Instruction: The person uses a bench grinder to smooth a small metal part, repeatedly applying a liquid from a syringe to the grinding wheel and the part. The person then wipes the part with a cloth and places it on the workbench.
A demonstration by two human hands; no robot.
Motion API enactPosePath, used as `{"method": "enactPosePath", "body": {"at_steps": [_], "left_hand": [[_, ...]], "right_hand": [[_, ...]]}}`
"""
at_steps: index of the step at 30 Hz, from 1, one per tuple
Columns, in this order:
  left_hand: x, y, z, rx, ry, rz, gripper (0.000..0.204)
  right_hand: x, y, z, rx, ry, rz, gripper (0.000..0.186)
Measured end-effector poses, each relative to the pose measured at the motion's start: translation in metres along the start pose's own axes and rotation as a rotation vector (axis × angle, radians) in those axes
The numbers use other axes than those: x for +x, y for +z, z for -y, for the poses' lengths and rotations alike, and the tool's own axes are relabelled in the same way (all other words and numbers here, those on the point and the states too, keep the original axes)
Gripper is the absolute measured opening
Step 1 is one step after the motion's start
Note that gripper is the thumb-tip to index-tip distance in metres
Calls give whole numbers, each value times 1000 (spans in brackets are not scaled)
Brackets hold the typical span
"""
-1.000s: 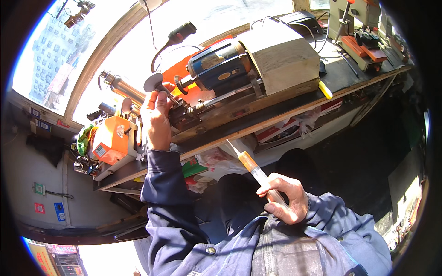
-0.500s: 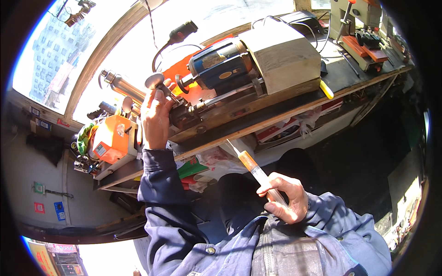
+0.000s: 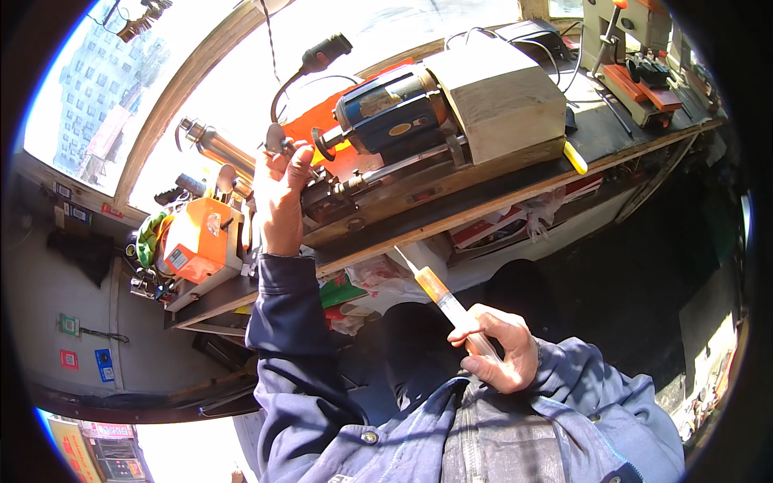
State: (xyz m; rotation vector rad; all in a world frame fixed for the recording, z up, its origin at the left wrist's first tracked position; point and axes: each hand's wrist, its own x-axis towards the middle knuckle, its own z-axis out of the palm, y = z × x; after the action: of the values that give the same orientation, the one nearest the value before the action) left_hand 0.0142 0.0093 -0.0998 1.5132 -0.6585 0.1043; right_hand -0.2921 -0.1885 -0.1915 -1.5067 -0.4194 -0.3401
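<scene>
My left hand [image 3: 280, 201] reaches up to the left end of a bench machine with a blue motor [image 3: 390, 109]. Its fingers and thumb are closed around a small round metal knob [image 3: 276, 134], largely covered by the fingers. A dark disc-shaped wheel [image 3: 326, 145] sits just right of that hand. In front of my chest, my right hand [image 3: 503, 348] grips a clear syringe [image 3: 452, 307] around its lower barrel. Orange-brown liquid shows in the upper barrel, and the thin tip points up and left toward the bench edge.
An orange machine [image 3: 203, 241] stands at the bench's left end, beside a copper-coloured cylinder [image 3: 216, 149]. A pale box-shaped housing [image 3: 503, 97] adjoins the motor. A yellow handle [image 3: 575, 158] sticks out over the bench edge. Another machine with a red-orange base [image 3: 640, 88] stands far right.
My left hand has turned at the knob, and less of the knob's round face shows now. The syringe in my right hand has hardly moved. The view has shifted slightly.
</scene>
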Motion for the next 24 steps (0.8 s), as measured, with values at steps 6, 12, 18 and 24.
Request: {"method": "enactPosePath", "body": {"at_steps": [6,12,18,24], "left_hand": [[-1,4,-4,133,-82,-67,41],[-3,4,-9,93,-110,-28,38],[-1,-16,12,436,145,-106,26],[-3,-17,3,250,7,53,30]], "right_hand": [[-1,-4,2,-63,5,-18,34],[0,-3,0,-25,-2,5,35],[-1,-5,1,-42,17,-2,34],[1,-4,-1,-50,-36,-18,34]]}}
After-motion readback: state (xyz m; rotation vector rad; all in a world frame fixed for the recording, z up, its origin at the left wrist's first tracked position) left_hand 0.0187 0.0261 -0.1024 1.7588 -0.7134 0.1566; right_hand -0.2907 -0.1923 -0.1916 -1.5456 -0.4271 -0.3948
